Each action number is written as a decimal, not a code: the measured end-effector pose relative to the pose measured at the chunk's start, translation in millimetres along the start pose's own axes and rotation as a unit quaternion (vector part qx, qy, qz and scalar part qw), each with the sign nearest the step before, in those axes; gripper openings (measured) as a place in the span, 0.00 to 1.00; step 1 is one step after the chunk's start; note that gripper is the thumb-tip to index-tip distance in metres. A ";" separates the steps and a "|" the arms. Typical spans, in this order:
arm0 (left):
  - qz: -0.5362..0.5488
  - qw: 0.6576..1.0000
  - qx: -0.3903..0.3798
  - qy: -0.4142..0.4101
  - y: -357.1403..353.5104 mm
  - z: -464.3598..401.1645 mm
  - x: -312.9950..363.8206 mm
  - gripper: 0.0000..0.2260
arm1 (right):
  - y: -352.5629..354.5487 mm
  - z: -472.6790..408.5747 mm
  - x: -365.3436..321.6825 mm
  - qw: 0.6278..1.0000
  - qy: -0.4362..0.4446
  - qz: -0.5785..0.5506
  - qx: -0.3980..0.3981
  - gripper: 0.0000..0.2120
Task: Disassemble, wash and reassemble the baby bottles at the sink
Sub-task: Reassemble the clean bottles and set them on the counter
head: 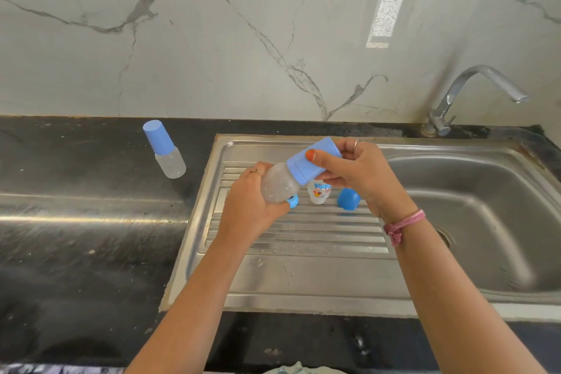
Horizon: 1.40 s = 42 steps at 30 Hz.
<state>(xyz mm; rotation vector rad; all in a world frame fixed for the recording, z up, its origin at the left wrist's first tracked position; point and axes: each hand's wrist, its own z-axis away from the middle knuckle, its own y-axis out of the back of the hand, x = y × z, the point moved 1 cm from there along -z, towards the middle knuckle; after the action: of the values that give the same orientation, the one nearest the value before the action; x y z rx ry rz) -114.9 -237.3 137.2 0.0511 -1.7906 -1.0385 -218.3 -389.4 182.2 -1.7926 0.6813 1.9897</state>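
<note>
Seen from above, a person stands at a steel sink set into a black stone counter [76, 222], both bare forearms reaching forward over the ribbed draining board [297, 231]. Between the two hands, held tilted in the air above the draining board, is a clear baby bottle [280, 181] with water droplets on its body and a light blue cap [312, 159] pointing up and to the right. The left hand [249, 200] is curled round the bottle's clear body from the left and below. The right hand [355, 170] grips the blue cap, thumb on its near side and fingers wrapped round the far side; a pink band [402, 226] circles that wrist. On the draining board just beyond the hands stand a small clear bottle with a printed cartoon label [318, 193], a darker blue dome cap [348, 198] to its right, and a blue ring-shaped part [293, 201] partly hidden by the left hand. Far left on the counter, well apart from the sink, a second capped bottle [165, 150] stands upright. The sink basin [485, 206] lies to the right, with a chrome tap [473, 91] at its far edge against a marbled wall.
</note>
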 end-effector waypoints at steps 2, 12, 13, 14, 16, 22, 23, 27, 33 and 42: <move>0.019 1.000 -0.001 0.008 -2.8 -0.3 1.0 0.23 | -5.4 -0.1 0.8 1.000 0.000 -0.001 0.029 0.18; 0.106 0.993 -0.003 0.044 -13.3 -2.4 4.7 0.21 | -7.3 -6.9 12.2 0.994 -0.015 -0.070 -0.080 0.18; 0.104 0.994 0.007 0.045 -16.7 -2.1 3.6 0.22 | -12.6 -7.0 15.3 0.996 -0.010 -0.070 -0.051 0.16; 0.108 0.993 0.019 0.050 -20.3 -0.9 1.8 0.22 | -18.7 -6.8 18.2 0.997 -0.003 -0.070 -0.024 0.14; 0.129 0.989 0.036 0.063 -24.7 2.6 -4.0 0.23 | -30.5 -6.7 22.5 0.997 0.010 -0.075 0.005 0.14; 0.221 0.968 0.075 0.094 -12.0 6.7 -41.1 0.25 | -76.3 -7.1 49.3 0.991 -0.009 0.048 -0.128 0.23; 0.229 0.966 0.074 0.090 -8.8 5.4 -48.6 0.26 | -86.1 -7.3 55.1 0.991 -0.007 0.050 -0.128 0.22; 0.190 0.978 0.052 0.072 13.3 9.7 -89.7 0.31 | -126.9 -16.2 63.2 0.991 -0.012 0.028 -0.127 0.21; 0.071 0.991 0.095 0.061 59.1 12.3 -154.7 0.29 | -193.9 -38.7 70.7 0.985 0.000 0.091 -0.144 0.22; 0.113 0.976 0.154 0.107 97.6 0.0 -214.7 0.24 | -282.8 -66.9 92.4 0.988 -0.021 0.103 -0.116 0.27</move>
<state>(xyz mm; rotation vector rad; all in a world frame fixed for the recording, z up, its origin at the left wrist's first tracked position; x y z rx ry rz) 27.7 -74.9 42.9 0.1405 -1.6989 -0.5659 -12.5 -202.6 56.7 -1.8697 0.6691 2.3207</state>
